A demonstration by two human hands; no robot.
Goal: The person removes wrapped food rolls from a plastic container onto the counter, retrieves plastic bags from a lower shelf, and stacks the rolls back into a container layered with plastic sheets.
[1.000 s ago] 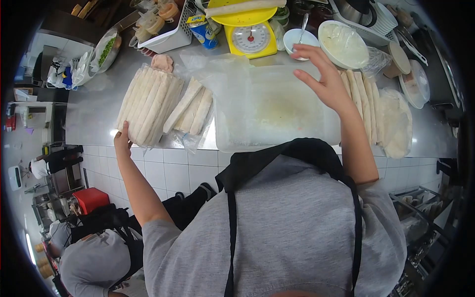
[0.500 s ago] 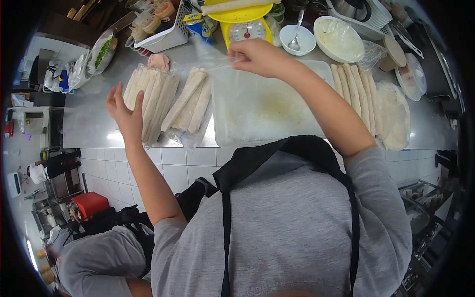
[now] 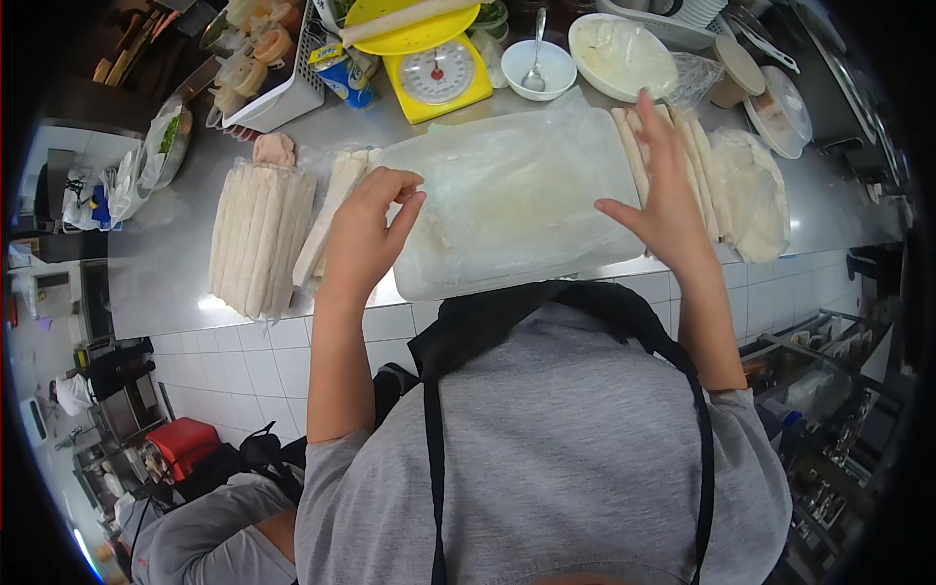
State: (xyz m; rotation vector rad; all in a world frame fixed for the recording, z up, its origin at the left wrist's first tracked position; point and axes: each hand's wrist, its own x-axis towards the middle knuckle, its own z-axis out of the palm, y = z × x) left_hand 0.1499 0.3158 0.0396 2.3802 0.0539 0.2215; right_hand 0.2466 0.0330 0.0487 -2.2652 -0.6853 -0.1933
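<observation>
A clear plastic sheet [image 3: 507, 195] lies wrinkled over the white cutting board [image 3: 439, 285] in front of me. At the board's left edge, my left hand [image 3: 369, 226] has its fingers curled and thumb close to the index fingertip, pinching the sheet's edge. My right hand [image 3: 666, 195] is open above the board's right side, fingers stretched up and thumb spread, with nothing held. Partly behind the left hand are several pale dough strips [image 3: 336, 200]. More dough strips [image 3: 694, 166] lie beside the right hand, partly covered by it.
A stack of dough strips [image 3: 255, 239] lies at the left of the steel counter [image 3: 156, 263]. At the back stand a yellow scale [image 3: 439, 83], a blue can [image 3: 343, 78], a white bowl with a spoon [image 3: 539, 73] and a larger bowl [image 3: 622, 58]. Another person [image 3: 214, 536] is at lower left.
The plastic sheet, earlier in my right hand at the board's upper left, now covers the board. My right hand has moved right and opened; my left hand has moved right and its fingers have curled.
</observation>
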